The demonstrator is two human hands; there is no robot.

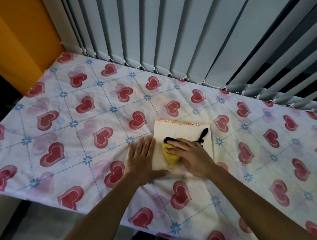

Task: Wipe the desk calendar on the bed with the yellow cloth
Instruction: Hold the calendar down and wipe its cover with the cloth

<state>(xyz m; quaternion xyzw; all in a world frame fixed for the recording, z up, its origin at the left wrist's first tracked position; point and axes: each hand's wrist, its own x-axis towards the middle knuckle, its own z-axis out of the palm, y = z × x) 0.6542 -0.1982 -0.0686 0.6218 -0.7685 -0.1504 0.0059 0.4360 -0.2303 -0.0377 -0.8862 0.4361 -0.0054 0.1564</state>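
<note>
A cream desk calendar (176,132) with an orange spiral binding along its far edge lies flat on the bed (95,114). My right hand (191,156) presses a crumpled yellow cloth (169,153) with black trim onto the calendar's middle. A black strip of the cloth sticks out past my fingers toward the far right. My left hand (143,159) lies flat, fingers spread, on the sheet against the calendar's left edge, thumb along its near edge. The calendar's near part is hidden under my hands.
The bed sheet is white with red hearts and blue dashed diamonds. Grey vertical blinds (184,30) hang along the bed's far side. An orange wall panel (16,40) stands at the far left. The bed's near edge (96,211) drops to the floor at lower left.
</note>
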